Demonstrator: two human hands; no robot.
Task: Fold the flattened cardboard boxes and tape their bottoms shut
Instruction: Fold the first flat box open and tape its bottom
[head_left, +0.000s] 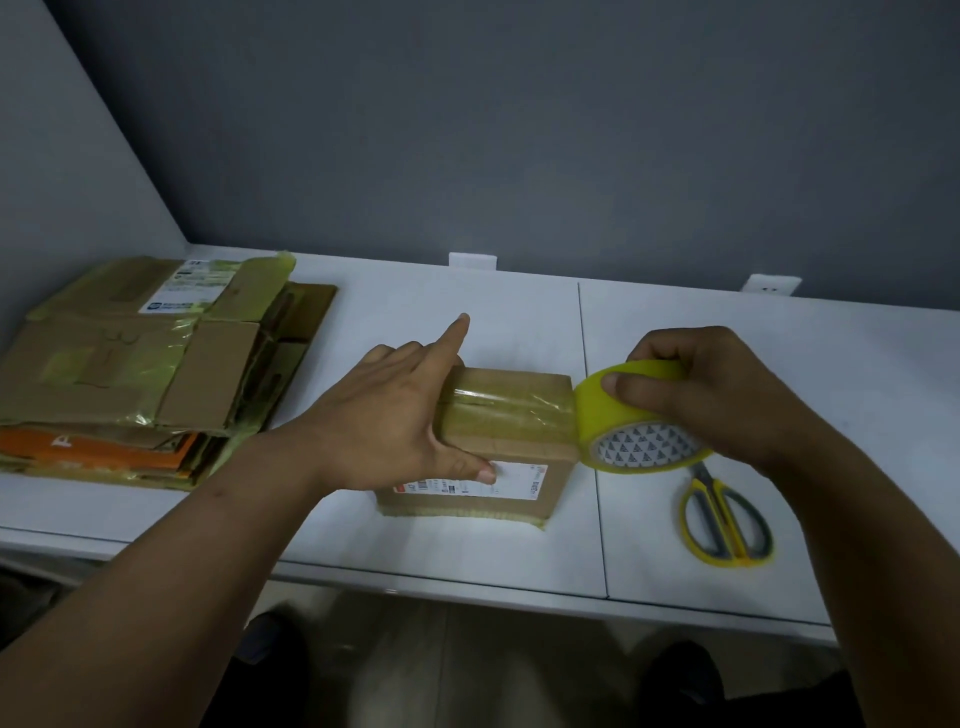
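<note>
Centre frame, the cardboard box (506, 415) stands on the white table (519, 301), back from the near edge, with bare surface behind it. The left grip (387, 415) rests released on the box's left end. The right grip (722, 395) clasps the yellow tape roll (618, 415) against the box's right edge, above the scissors (724, 525)

Office: white desks (519, 301), wall sockets (772, 285)

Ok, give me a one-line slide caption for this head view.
Left hand steadies a cardboard box while the right hand holds a yellow tape roll against its edge; scissors lie nearby.
</note>
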